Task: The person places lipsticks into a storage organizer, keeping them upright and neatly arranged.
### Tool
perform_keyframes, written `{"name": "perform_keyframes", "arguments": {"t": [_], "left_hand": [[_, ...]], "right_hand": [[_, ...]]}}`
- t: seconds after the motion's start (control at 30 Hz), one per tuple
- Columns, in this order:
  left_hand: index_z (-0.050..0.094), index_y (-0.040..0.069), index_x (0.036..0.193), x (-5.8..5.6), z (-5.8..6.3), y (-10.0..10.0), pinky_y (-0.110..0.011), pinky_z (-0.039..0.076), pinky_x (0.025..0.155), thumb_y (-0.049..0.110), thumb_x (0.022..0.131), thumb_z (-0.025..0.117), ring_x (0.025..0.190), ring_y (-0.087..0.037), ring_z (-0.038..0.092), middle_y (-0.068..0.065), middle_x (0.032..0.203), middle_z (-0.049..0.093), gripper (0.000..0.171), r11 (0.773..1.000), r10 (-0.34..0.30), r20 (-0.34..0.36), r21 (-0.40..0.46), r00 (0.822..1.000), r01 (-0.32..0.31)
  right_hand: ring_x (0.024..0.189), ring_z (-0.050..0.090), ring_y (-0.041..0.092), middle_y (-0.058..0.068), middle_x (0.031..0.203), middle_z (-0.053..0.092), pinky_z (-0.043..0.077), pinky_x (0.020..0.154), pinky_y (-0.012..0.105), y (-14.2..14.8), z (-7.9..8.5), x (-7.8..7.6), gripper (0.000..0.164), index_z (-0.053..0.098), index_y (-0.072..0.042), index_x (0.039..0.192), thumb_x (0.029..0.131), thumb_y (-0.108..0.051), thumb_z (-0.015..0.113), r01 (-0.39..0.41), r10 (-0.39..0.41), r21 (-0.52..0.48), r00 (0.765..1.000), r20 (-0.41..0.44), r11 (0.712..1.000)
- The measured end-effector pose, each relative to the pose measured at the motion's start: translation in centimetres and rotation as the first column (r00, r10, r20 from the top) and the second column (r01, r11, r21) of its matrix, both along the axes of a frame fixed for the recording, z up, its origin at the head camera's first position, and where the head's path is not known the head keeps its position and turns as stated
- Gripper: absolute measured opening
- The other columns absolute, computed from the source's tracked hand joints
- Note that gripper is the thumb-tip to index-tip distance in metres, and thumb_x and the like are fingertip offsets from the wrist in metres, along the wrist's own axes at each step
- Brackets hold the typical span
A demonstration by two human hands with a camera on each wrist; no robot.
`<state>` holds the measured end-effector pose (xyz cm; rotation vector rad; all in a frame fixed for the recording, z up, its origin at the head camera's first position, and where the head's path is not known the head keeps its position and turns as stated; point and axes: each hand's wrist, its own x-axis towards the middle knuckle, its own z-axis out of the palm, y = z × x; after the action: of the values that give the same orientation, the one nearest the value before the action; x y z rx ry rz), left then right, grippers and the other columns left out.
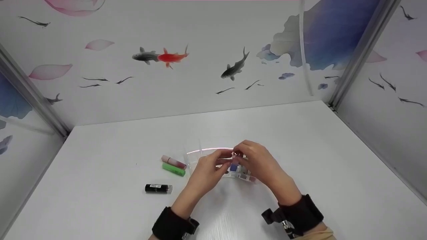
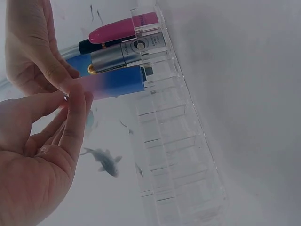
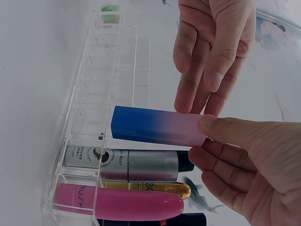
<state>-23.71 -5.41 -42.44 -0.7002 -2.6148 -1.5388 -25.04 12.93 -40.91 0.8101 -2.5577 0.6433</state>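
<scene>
My right hand [image 1: 260, 161] pinches the pink end of a blue-to-pink lipstick tube [image 3: 155, 126] between thumb and fingers. A small shiny bit shows at that end. The blue end points down at the clear compartment organizer [image 3: 106, 80], close to its rim; whether it has entered a slot I cannot tell. My left hand [image 1: 206, 168] is beside the tube with loosely extended fingers, its fingertips near or touching the pink part. In the organizer, next to the held tube, stand a silver lip gloss tube [image 3: 153, 165] and a bright pink tube [image 3: 141, 205].
A gold tube [image 3: 155, 187] and a black tube [image 3: 188, 219] are also at the organizer. Left of it on the white table [image 1: 100, 173] lie a pink-red tube [image 1: 173, 162], a green tube [image 1: 173, 169] and a black lipstick [image 1: 158, 189]. Printed wall panels [image 1: 200, 93] enclose the table.
</scene>
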Motion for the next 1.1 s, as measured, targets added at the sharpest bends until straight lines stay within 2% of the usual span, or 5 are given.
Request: {"name": "perform_keyframes", "arguments": {"t": [0.2,0.47,0.87,1.1], "left_hand": [[0.061,0.005,0.13,-0.2,-0.2,0.2,-0.022,0.059,0.084,0.007,0.098,0.062,0.113,-0.021,0.071,-0.011,0.129,0.069,0.033,1.0,-0.012,0.018,-0.019,1.0,0.012],[0.061,0.007,0.132,-0.1,-0.4,0.2,-0.025,0.059,0.087,0.008,0.098,0.062,0.114,-0.021,0.07,-0.009,0.129,0.069,0.034,0.998,-0.002,0.028,-0.069,1.0,0.004],[0.062,0.007,0.132,-0.2,-0.6,0.1,-0.027,0.059,0.089,0.008,0.098,0.062,0.115,-0.022,0.07,-0.009,0.13,0.068,0.035,0.996,-0.016,0.041,-0.092,0.999,0.02],[0.062,0.003,0.131,-0.3,-0.9,0.1,-0.03,0.06,0.088,0.006,0.096,0.062,0.114,-0.024,0.07,-0.013,0.129,0.069,0.035,0.995,-0.043,0.01,-0.089,0.999,0.044]], "right_hand": [[0.082,0.068,0.018,0.005,0.09,0.072,0.056,0.079,0.038,-0.2,-0.3,-0.1,0.02,0.072,-0.006,0.095,0.078,-0.005,0.082,0.031,-0.029,0.031,0.998,-0.062,0.999],[0.078,0.066,0.02,0.003,0.084,0.075,0.056,0.076,0.038,-0.5,-0.7,-0.4,0.018,0.076,-0.007,0.089,0.075,-0.007,0.086,0.082,-0.068,0.083,0.985,-0.156,0.993],[0.079,0.063,0.02,0.001,0.082,0.076,0.052,0.07,0.036,-0.7,-1.0,-0.4,0.018,0.076,-0.01,0.087,0.073,-0.01,0.088,0.123,-0.099,0.125,0.979,-0.18,0.984],[0.073,0.059,0.019,-0.001,0.078,0.075,0.045,0.063,0.032,-0.6,-1.1,-0.4,0.018,0.075,-0.011,0.083,0.071,-0.009,0.089,0.11,-0.086,0.117,0.977,-0.194,0.987]]}}
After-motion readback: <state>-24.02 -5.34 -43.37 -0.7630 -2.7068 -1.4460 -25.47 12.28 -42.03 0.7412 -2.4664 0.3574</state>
